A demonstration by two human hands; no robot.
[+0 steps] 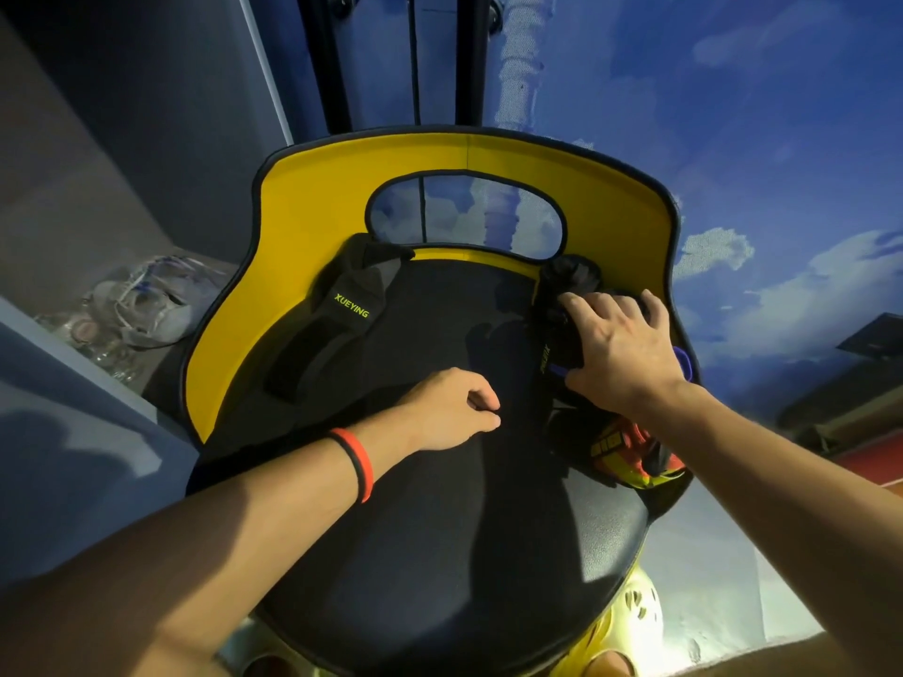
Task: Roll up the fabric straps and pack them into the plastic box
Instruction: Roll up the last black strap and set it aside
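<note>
A person leans over a black chair seat (440,530), both bare forearms reaching in from the near edge, a red and black wristband (354,464) on the left wrist. The left hand (449,410) rests mid-seat with fingers curled under and thumb against forefinger; whether it pinches anything against the dark surface cannot be told. At the near right edge lies an orange and yellow item (630,452), hard to identify. Just beyond it, the right hand (618,354) clasps a bunched black strap bundle (569,280), fingers spread over the top and thumb hooked round its near side. At the far left of the seat, a flat strap (337,315) with green lettering lies unrolled against the yellow backrest (303,212). Off the chair to the far left sits a clear container (141,305), possibly the plastic box. The straps look light, soft and floppy, likely to spring loose unless pinched at one end and rolled tight, then held across the coil's width.
</note>
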